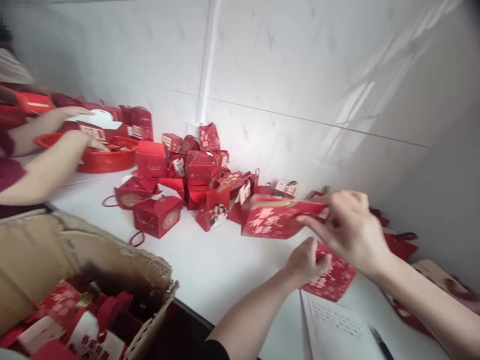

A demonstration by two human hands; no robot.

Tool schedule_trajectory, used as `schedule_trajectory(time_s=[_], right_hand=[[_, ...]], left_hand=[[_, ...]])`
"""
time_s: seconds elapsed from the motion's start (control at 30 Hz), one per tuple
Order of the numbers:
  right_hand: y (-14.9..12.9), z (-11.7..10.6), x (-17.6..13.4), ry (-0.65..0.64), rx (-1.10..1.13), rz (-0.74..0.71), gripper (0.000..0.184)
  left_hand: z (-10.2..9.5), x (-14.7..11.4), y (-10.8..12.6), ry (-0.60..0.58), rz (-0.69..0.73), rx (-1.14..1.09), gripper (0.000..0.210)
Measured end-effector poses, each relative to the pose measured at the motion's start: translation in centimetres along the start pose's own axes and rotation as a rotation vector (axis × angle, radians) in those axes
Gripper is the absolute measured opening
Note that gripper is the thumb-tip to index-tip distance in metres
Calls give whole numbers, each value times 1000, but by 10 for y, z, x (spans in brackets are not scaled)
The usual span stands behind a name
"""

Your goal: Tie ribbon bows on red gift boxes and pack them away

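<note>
My right hand pinches the edge of a red gift box with white lettering and a gold strip, tilted above the table and slightly blurred. Lower down, my left hand is closed at the upper corner of a second red gift box with a pale floral print. Its fingertips are partly hidden. Beneath that box, a sheet of paper with handwriting lies on the table, and a black pen rests on it.
Red gift boxes are piled along the wall. A cardboard carton at lower left holds more boxes. At left, another person's hands work over a red basin. More red packages lie at right.
</note>
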State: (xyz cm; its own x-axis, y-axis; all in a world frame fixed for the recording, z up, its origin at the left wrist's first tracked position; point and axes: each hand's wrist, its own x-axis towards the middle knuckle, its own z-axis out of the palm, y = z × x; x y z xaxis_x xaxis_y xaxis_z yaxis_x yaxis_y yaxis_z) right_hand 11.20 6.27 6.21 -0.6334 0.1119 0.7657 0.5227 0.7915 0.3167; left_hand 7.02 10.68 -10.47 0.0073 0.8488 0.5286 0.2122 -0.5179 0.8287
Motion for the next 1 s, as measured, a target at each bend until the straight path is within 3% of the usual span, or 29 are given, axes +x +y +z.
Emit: schedule_trajectory(time_s=[0.13, 0.23, 0.33, 0.4, 0.5, 0.6, 0.8, 1.0], right_hand=[[24, -78, -59, 266, -177, 547, 29], [33, -120, -109, 476, -339, 995, 38], [39, -138, -161, 464, -455, 1202, 44], [40, -135, -196, 325, -475, 1269, 46], [38, -114, -240, 19, -433, 1358, 42], [31, -88, -262, -168, -396, 1461, 38], [31, -52, -243, -446, -298, 1487, 39], [58, -19, -221, -568, -456, 1437, 46]], left_hand=[[1, 3, -2, 57, 78, 137, 11], [0, 5, 0, 35, 97, 115, 10], [0, 8, 0, 28, 100, 110, 13], [0, 9, 0, 34, 100, 113, 15], [0, 9, 0, 24, 81, 94, 17], [0, 8, 0, 12, 58, 81, 17], [1, 9, 0, 7, 51, 69, 19], [3, 5, -1, 57, 75, 111, 15]])
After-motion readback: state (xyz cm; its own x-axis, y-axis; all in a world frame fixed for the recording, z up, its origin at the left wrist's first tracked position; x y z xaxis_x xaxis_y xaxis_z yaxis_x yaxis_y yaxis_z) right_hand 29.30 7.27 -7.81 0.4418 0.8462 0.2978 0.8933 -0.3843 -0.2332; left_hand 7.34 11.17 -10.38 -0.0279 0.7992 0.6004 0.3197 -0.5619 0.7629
